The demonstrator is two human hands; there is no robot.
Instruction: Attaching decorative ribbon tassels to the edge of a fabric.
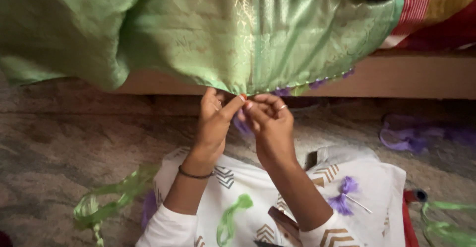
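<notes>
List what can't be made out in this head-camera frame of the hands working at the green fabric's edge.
- What the fingers pinch: the left hand and right hand cover it where they meet the green fabric hem.
- Purple tassels along the hem: too small and blurred to count.
- Dark object on the lap: partly hidden by the right forearm.
- Green thread bundle: cut off by the lower right edge.

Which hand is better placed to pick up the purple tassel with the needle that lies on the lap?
Probably the right hand. The purple tassel lies on the white cloth on that hand's side, right of its forearm. The left hand pinches the green fabric's hem and would have to cross over.
</notes>
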